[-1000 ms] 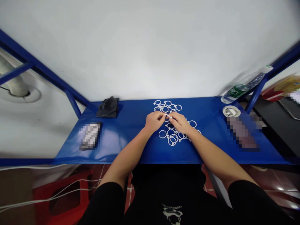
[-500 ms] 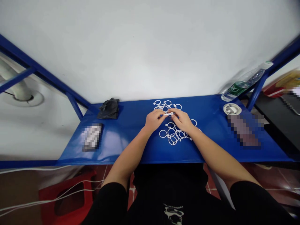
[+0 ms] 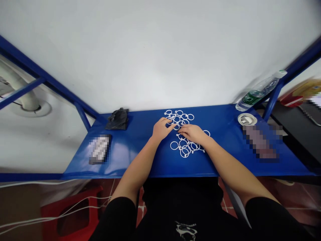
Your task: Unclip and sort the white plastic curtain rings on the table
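White curtain rings with small eyelets lie in two loose groups on the blue table. My left hand [image 3: 162, 129] is at the near left side of the far group of rings [image 3: 177, 118]. Its thumb and fingers are apart, with nothing held between them. Over the upper part of the near group of rings [image 3: 184, 149] lies my right hand [image 3: 192, 132], palm down. Its fingers are bent and close together at the rings; whatever is under the fingertips is hidden. My right hand and wrist cover some of the near rings.
A crumpled black plastic bag [image 3: 117, 118] and a blurred-out packet [image 3: 100, 149] lie on the left of the blue table [image 3: 135, 147]. At the right are a water bottle [image 3: 259, 92], a coiled white cable [image 3: 247, 119] and a pixelated brownish object [image 3: 260, 142]. A wall stands behind.
The white ring held between both hands has been let go at the far group. My hands have moved apart and the right one has lowered toward the near group.
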Demonstrator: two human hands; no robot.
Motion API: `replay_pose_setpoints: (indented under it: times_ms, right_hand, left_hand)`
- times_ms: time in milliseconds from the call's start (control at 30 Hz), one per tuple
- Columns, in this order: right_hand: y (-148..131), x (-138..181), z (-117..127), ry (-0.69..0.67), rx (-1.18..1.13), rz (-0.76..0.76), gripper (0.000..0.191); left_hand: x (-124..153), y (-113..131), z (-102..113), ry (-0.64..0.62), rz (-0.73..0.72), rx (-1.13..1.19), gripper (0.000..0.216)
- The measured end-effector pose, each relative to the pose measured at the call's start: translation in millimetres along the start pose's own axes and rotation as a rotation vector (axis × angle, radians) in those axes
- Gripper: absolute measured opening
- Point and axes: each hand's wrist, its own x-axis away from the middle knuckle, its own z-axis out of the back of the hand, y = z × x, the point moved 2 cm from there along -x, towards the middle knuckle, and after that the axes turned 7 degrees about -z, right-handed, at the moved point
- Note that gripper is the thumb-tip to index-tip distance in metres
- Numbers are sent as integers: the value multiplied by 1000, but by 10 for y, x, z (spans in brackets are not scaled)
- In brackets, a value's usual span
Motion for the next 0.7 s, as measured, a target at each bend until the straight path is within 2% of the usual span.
replay_pose_setpoints:
  times_ms: [67,233,333,400,500,700]
  right_hand:
    - [16,-1,4,-16,16,2,24]
    - [21,-1,13,-38,35,-6,21]
    - [7,-8,35,11,-7,-76,18]
    - [3,-10,62,71,-54,-144,15]
    - [-9,-5,103,178,-109,-192,12]
    - [-53,8,99,287,-133,-132,15]
  left_hand:
    - [9,38,2,-3,-59,22,11]
    - [36,99,-19,-155,-209,40,14]
    - [59,137,-49,-283,-240,48,14]
    - [74,165,-62,-323,-244,71,19]
    - [90,196,-69,-288,-203,117,22]
    - [121,174,-120,-188,-36,358,20]
